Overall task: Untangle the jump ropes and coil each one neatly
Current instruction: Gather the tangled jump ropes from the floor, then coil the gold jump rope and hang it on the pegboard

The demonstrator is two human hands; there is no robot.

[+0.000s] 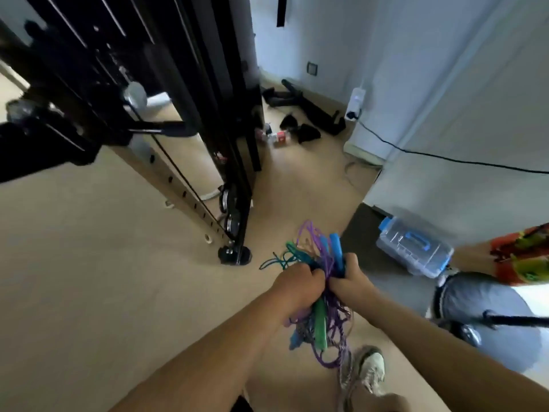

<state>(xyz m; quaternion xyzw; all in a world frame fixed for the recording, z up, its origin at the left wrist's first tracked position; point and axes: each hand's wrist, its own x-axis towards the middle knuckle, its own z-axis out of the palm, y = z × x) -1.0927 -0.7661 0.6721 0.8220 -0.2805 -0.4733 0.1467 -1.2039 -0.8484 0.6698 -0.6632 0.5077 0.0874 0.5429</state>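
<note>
A tangled bundle of jump ropes [319, 263] hangs in the air in front of me, held by both hands. Purple cord loops stick up above the hands and trail below them. A green handle [320, 325] and a blue handle [297, 337] dangle under the hands, and another blue handle [337, 251] stands up above them. My left hand [297, 288] grips the bundle from the left. My right hand [347, 278] grips it from the right, fingers curled round the upper blue handle and cords. The two hands nearly touch.
A black cable-machine frame [190, 120] stands on the beige floor to the left, its foot [234, 255] close to the ropes. A clear water jug [413, 248] lies to the right by a wall corner. My shoe [368, 373] is below. Black gear lies at the back wall.
</note>
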